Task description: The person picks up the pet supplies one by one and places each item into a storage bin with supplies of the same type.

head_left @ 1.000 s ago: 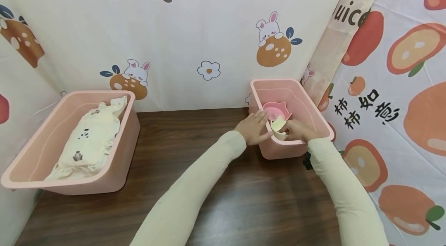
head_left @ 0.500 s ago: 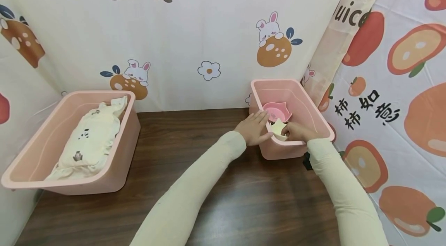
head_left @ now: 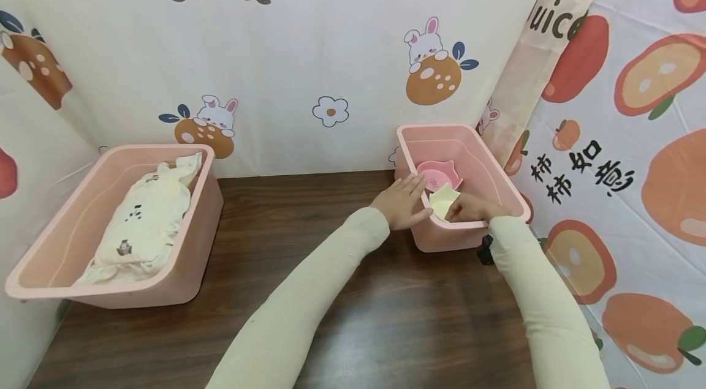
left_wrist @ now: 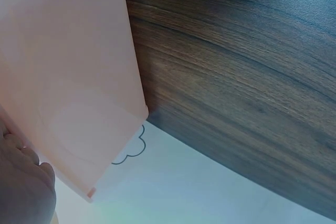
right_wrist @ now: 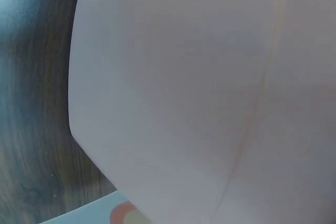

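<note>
In the head view my right hand (head_left: pixel 469 207) reaches over the near rim of the small pink bin (head_left: pixel 488 168). Its fingers grip the near side of a pale yellow bowl (head_left: pixel 443 200) with pointed ear-like corners. Just behind that bowl, a pink bowl (head_left: pixel 437 176) of similar shape lies in the bin. My left hand (head_left: pixel 401 201) rests across the bin's left rim, fingers stretched out. The left wrist view catches this hand (left_wrist: pixel 23 184) at its lower left, beside the bin's outer wall (left_wrist: pixel 73 77). Only bin wall (right_wrist: pixel 173 87) fills the right wrist view, with the right hand hidden.
A larger pink bin (head_left: pixel 190 248) stands at the left, holding a cream printed cloth bundle (head_left: pixel 138 223). Both bins are on a dark wooden table (head_left: pixel 298 205). A printed curtain (head_left: pixel 331 40) hangs behind, and another fruit-printed cloth (head_left: pixel 584 205) borders the right side.
The right hand has turned the pale yellow bowl, so its inside now faces the camera beside the pink bowl. The left hand has stayed on the rim.
</note>
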The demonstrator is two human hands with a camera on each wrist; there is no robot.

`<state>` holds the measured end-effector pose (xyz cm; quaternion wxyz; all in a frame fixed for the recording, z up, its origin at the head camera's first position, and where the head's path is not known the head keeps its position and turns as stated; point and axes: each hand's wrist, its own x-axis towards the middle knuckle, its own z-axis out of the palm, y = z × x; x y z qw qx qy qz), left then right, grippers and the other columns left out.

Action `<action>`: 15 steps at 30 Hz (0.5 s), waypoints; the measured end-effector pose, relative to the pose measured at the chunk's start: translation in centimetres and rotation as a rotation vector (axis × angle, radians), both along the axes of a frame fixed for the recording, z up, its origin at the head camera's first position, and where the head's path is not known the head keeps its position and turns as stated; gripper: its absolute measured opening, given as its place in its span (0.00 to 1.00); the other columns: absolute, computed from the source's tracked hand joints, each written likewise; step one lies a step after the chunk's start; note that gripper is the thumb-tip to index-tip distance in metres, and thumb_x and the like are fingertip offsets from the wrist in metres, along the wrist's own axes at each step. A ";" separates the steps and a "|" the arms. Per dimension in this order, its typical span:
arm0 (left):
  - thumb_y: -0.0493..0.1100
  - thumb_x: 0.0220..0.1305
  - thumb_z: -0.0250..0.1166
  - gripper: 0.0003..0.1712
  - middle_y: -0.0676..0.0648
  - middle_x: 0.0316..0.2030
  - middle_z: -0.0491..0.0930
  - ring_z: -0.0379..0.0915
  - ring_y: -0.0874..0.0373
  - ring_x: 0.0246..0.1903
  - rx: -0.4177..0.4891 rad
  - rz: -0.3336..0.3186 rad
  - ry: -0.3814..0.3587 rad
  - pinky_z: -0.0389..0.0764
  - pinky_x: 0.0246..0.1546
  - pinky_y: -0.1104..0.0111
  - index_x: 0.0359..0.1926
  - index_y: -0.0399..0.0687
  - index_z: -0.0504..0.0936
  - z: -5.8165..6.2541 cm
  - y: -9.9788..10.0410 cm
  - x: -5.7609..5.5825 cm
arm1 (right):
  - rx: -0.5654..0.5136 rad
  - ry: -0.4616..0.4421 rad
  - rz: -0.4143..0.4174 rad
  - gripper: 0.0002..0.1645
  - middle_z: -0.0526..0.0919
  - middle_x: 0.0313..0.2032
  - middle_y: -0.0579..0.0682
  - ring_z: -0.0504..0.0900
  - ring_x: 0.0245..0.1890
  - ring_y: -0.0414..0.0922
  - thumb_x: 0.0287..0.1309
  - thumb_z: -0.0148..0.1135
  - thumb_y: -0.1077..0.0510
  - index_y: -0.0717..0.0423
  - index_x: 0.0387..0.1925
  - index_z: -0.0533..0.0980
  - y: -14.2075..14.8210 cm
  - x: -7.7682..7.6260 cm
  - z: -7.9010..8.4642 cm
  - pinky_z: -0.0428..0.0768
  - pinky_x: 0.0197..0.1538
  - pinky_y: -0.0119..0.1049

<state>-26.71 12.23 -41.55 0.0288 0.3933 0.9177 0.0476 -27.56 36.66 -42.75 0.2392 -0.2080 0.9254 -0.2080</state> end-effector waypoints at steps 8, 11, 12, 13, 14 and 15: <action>0.67 0.71 0.37 0.43 0.48 0.76 0.42 0.33 0.56 0.75 0.015 0.005 -0.006 0.44 0.73 0.63 0.76 0.47 0.42 -0.2 -0.1 -0.2 | 0.039 0.033 0.037 0.07 0.87 0.29 0.54 0.76 0.27 0.34 0.53 0.65 0.65 0.67 0.31 0.85 -0.1 -0.4 0.0 0.75 0.33 0.28; 0.67 0.71 0.37 0.43 0.49 0.76 0.41 0.33 0.56 0.75 0.016 0.008 -0.007 0.44 0.73 0.63 0.76 0.48 0.42 -0.2 -0.1 -0.2 | 0.059 0.018 0.013 0.08 0.87 0.30 0.54 0.75 0.26 0.33 0.54 0.65 0.64 0.66 0.33 0.85 -0.3 -0.3 0.2 0.74 0.32 0.27; 0.67 0.71 0.37 0.43 0.49 0.76 0.41 0.33 0.56 0.75 0.016 0.009 -0.008 0.44 0.73 0.63 0.76 0.48 0.42 -0.3 0.0 -0.2 | 0.064 0.013 0.000 0.08 0.87 0.30 0.54 0.75 0.26 0.33 0.54 0.66 0.63 0.66 0.33 0.85 -0.3 -0.3 0.2 0.74 0.31 0.27; 0.67 0.71 0.37 0.43 0.50 0.76 0.41 0.33 0.56 0.75 0.016 0.010 -0.010 0.44 0.73 0.63 0.76 0.48 0.42 -0.3 0.0 -0.2 | 0.068 0.007 -0.016 0.09 0.88 0.30 0.53 0.75 0.26 0.33 0.54 0.66 0.63 0.66 0.33 0.85 -0.3 -0.3 0.2 0.74 0.31 0.27; 0.67 0.71 0.36 0.43 0.50 0.76 0.40 0.32 0.57 0.75 0.015 0.010 -0.010 0.44 0.73 0.63 0.76 0.48 0.42 -0.3 0.0 -0.2 | 0.071 0.001 -0.028 0.09 0.88 0.30 0.53 0.75 0.26 0.33 0.54 0.66 0.62 0.66 0.34 0.85 -0.3 -0.2 0.2 0.74 0.31 0.27; 0.67 0.71 0.36 0.43 0.50 0.76 0.40 0.32 0.57 0.75 0.014 0.011 -0.009 0.44 0.73 0.63 0.76 0.48 0.42 -0.3 0.0 -0.2 | 0.073 -0.007 -0.045 0.09 0.88 0.31 0.53 0.75 0.27 0.34 0.54 0.66 0.62 0.65 0.34 0.85 -0.3 -0.2 0.2 0.74 0.31 0.27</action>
